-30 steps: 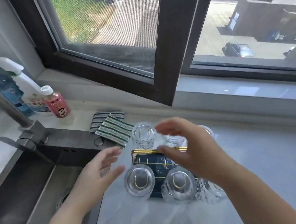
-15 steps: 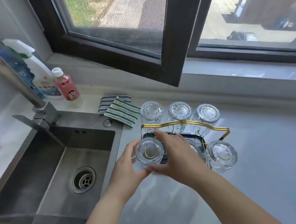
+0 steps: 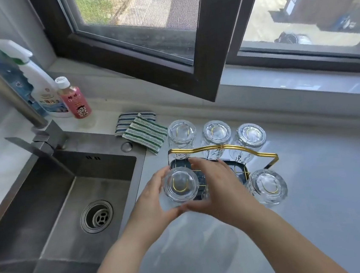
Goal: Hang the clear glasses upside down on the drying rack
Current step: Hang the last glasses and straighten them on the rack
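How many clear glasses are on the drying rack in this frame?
5 clearly visible: three along the back row, left, middle and right; front left between both hands; front right. A sixth, front middle, is mostly hidden behind the right hand.

Clear ribbed glasses [image 3: 180,184], glossy gold wire rack [image 3: 222,147], brushed steel sink [image 3: 49,208], smooth glossy countertop [image 3: 330,220].
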A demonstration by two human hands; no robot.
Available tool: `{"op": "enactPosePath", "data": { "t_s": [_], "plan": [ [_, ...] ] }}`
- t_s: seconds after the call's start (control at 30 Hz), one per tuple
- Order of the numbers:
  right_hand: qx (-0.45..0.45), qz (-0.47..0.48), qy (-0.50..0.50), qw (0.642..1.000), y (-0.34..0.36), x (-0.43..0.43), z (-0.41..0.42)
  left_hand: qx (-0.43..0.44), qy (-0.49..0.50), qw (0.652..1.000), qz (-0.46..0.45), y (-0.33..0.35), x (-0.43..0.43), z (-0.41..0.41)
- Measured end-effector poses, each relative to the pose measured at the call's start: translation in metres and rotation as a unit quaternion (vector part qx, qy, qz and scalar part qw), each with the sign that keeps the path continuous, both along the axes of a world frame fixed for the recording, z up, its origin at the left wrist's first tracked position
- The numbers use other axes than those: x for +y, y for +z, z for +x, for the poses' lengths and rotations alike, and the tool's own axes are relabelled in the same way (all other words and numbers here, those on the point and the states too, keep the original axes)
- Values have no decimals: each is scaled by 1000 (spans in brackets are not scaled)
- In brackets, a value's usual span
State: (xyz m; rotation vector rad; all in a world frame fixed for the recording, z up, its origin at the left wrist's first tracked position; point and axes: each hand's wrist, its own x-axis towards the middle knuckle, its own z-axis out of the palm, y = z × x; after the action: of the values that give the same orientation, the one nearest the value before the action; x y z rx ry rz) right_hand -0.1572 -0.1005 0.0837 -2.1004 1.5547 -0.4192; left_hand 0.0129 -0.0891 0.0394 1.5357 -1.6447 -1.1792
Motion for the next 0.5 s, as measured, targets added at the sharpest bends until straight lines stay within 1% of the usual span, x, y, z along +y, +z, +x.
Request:
{"op": "enactPosePath", "data": {
  "t_s": [0.1,0.2,0.27,0.33,0.4,0.43,0.5],
  "plan": [
    [8,17,3,1000,11,3,-28,-62,-26,997,-48,16,2,-2],
    [41,29,-3,999,19,9,-55,-49,-56,992,-103,35,1,-13],
    [73,39,4,997,21,11,-61,-56,-103,985,-124,44,-3,-29],
    [116,35,18,992,19,9,-62,-108,-164,971,-137,47,-8,-47],
    [146,25,19,989,16,6,-62,-190,-201,950,-145,42,-16,-61],
    [148,23,16,989,15,4,-61,-232,-208,939,-149,39,-19,-66],
    [136,24,9,990,13,3,-63,-290,-207,922,-149,35,-25,-72]
  ]
}}
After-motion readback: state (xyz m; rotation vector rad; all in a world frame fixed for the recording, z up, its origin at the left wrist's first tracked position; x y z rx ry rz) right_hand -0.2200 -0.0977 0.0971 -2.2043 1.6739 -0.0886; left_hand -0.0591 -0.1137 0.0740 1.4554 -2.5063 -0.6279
